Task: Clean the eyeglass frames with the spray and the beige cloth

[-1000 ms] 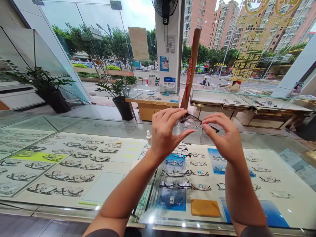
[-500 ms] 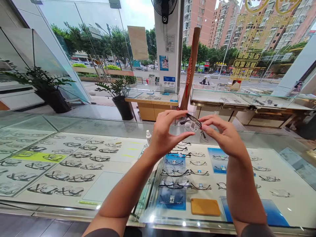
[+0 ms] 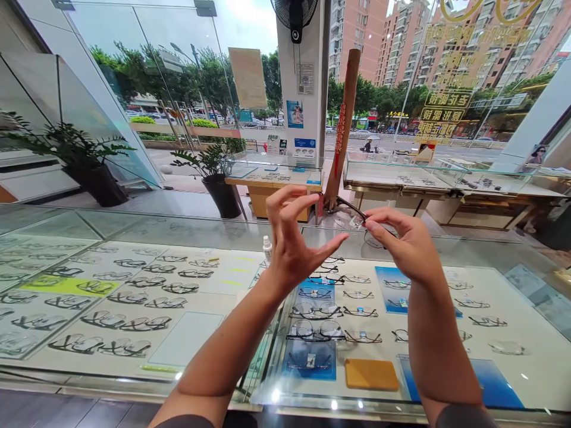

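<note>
My right hand [image 3: 404, 244] pinches a pair of eyeglasses [image 3: 352, 208] between thumb and fingers, above the glass counter. The frame has a dark upper rim and clear lenses, with a small pale label on one lens; part of it is hidden behind my fingers. To the left of the glasses is my left hand [image 3: 294, 238], thumb and fingers spread wide with nothing between them. Its fingertips are apart from the glasses. Below both hands, rows of eyeglasses [image 3: 316, 310] lie inside the display case.
A glass display counter [image 3: 276, 389] runs across the front, holding several glasses, blue cards and a tan case [image 3: 372, 374]. A small white bottle [image 3: 267, 248] stands beside my left wrist. Beyond are a potted plant [image 3: 223, 196], a wooden post [image 3: 345, 119] and more showcases [image 3: 397, 178].
My left hand has let go of the glasses, its fingers opening and drawing left. My right hand still grips them, and the frame has turned slightly.
</note>
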`<action>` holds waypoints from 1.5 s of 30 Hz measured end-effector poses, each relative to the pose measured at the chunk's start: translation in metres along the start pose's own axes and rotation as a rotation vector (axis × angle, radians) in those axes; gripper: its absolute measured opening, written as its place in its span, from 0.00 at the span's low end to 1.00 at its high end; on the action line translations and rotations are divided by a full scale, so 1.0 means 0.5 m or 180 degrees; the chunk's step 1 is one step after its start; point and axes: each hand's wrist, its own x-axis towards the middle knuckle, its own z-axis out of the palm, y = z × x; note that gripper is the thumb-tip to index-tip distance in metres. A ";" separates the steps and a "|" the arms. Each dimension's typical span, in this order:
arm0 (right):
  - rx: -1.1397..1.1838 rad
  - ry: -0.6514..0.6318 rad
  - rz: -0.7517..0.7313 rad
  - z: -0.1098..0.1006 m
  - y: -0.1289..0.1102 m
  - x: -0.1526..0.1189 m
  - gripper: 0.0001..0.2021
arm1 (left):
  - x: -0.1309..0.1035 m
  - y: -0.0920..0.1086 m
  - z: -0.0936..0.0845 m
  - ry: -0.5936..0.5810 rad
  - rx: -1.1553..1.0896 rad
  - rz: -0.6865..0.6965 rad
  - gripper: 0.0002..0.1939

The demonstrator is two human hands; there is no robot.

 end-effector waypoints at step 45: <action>-0.0858 0.1013 0.0989 0.055 0.326 -0.167 0.13 | -0.254 -0.080 0.020 -0.4119 0.0081 -0.0929 0.11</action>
